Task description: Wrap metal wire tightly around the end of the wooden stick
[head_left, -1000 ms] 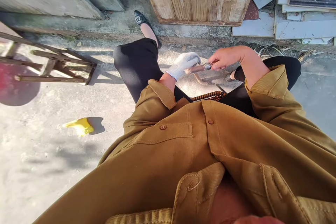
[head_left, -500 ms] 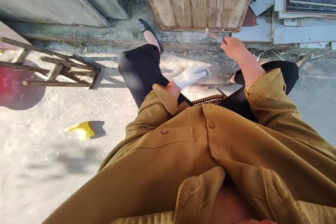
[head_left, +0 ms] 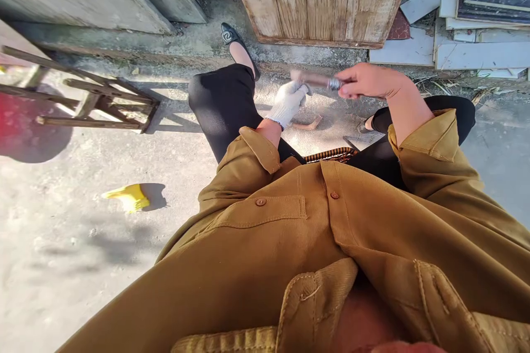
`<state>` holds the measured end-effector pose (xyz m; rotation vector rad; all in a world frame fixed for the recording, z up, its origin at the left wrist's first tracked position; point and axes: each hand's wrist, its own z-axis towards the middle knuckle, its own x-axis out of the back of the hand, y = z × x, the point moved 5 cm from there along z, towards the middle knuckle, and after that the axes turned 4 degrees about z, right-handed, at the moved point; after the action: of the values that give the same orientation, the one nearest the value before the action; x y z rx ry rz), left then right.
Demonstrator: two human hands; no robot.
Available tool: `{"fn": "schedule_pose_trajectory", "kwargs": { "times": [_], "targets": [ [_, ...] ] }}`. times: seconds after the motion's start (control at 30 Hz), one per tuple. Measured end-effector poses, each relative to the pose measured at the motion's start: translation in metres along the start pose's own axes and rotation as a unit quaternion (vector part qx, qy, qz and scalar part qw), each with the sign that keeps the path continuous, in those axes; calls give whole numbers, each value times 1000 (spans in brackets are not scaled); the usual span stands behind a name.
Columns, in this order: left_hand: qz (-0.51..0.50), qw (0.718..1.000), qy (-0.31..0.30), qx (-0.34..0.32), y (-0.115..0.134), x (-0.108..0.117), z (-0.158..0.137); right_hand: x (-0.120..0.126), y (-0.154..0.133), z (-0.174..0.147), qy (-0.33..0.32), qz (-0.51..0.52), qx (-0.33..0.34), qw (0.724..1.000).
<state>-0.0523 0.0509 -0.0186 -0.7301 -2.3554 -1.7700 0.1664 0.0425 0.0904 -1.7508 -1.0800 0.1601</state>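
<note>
The right hand (head_left: 368, 81), bare, is wrapped around one end of a brown tool (head_left: 317, 80) with a silvery band near the grip; the tool lies roughly level across the view, its far end just by the gloved left hand (head_left: 287, 102). Holding it by the end probably leaves most of its length free to move, and the glove likely guards the fingers nearest it. Those gloved fingers are curled in, with a small greyish shape (head_left: 308, 90) at their tips, but whether they grip it I cannot tell. The tool is blurred, so the form of its far end, and whether it touches the glove, stay unclear. Beneath the hands a bent brown piece (head_left: 308, 123) lies on the ground, and a striped woven rim (head_left: 333, 154) shows between the thighs, the rest of it hidden by the brown shirt (head_left: 248, 265). The knees are spread wide, seemingly to give the hands room. Further out, a plank panel (head_left: 318, 0) stands ahead, cut off at the top, beside stacked pale boards (head_left: 482, 56). To the left are a wooden frame (head_left: 99, 96), a blurred red object (head_left: 28, 127) and a crumpled-looking yellow thing (head_left: 131, 197) that is hard to identify.
</note>
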Motion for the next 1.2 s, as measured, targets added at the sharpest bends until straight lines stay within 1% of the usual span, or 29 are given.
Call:
{"fn": "schedule_pose_trajectory", "kwargs": {
  "times": [0.03,0.1,0.13,0.17,0.2,0.27,0.3,0.37,0.4,0.43,0.47,0.5,0.57,0.63,0.73,0.8,0.87,0.9,0.93,0.97,1.03,1.1,1.17,1.2],
  "targets": [
    [10,999,-39,-3,-1,-9,-1,8,-3,-4,38,82,29,996],
    [43,990,-131,-24,-2,-27,-5,20,-2,-9,120,211,53,969],
    [64,983,-166,-42,0,-34,-9,22,2,-9,151,242,42,958],
    [88,976,-192,-58,2,-39,-12,24,7,-7,178,250,17,952],
    [112,969,-208,-70,5,-42,-16,24,14,-3,199,241,-15,950],
    [148,959,-225,-85,12,-41,-22,24,25,6,222,189,-73,954],
    [156,957,-229,-87,16,-40,-25,25,30,11,229,142,-95,958],
    [153,955,-237,-93,21,-36,-29,26,38,20,234,-7,-133,963],
    [145,955,-240,-101,22,-35,-30,26,41,24,226,-98,-152,957],
    [136,954,-242,-111,23,-34,-31,23,44,28,207,-185,-174,945],
    [127,956,-238,-117,23,-32,-31,18,48,31,173,-257,-195,931],
    [119,959,-229,-119,21,-31,-29,12,50,34,127,-309,-214,918],
    [106,969,-190,-113,18,-25,-25,-6,54,37,23,-360,-239,902],
    [87,981,-136,-105,16,-17,-20,-23,52,37,-66,-362,-228,901],
    [43,992,-68,-96,15,-3,-12,-38,38,33,-150,-328,-149,921],
    [28,996,-32,-74,11,4,-6,-41,28,28,-180,-290,-93,935],
    [25,998,-4,-55,5,7,0,-37,18,21,-180,-235,-51,954],
    [22,998,3,-52,1,7,3,-33,14,18,-162,-200,-35,966],
    [17,998,1,-54,-2,4,5,-28,10,16,-128,-164,-21,978],
    [14,998,-15,-56,-5,-1,7,-21,6,14,-80,-127,-9,989],
    [15,995,-80,-56,-11,-18,6,-5,3,11,39,-58,5,998],
    [35,985,-159,-52,-13,-36,0,10,8,11,144,-4,0,990],
    [81,970,-219,-63,-10,-49,-10,19,20,16,208,29,-23,977],
    [105,961,-243,-79,-7,-54,-15,22,28,19,224,27,-43,973]
  ]
}}
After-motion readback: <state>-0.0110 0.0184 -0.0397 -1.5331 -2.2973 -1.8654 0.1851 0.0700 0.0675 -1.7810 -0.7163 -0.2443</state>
